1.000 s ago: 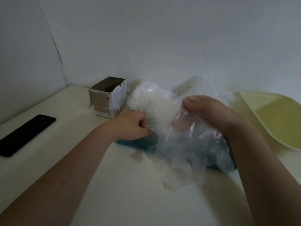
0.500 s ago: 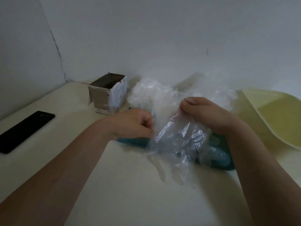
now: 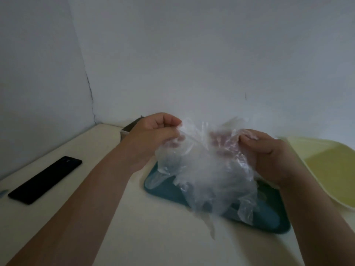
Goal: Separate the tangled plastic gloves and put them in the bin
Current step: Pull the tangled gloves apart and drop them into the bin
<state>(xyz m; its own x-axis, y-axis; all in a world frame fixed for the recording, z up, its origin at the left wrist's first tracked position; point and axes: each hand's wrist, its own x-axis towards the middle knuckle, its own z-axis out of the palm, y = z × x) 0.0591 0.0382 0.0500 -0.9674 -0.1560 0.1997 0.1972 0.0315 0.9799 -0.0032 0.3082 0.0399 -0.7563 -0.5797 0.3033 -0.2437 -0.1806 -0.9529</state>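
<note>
Raised higher, the left hand point(image 3: 153, 131) and right hand point(image 3: 269, 152) each pinch an upper edge of the tangled gloves point(image 3: 207, 169), hanging over the teal tray point(image 3: 165, 191). Draw apart slowly so the plastic does not tear

The left hand point(image 3: 153, 131) and the right hand point(image 3: 269, 152) each pinch the top of the tangled plastic gloves point(image 3: 207, 169), which hang between them over a teal tray point(image 3: 165, 191) lying on the table point(image 3: 153, 237). A yellow bin point(image 3: 330, 169) stands at the table's right edge, just beside the tray. A black phone point(image 3: 46, 179) lies near the left edge, and a cardboard box point(image 3: 124, 131) is mostly hidden behind the left hand.
</note>
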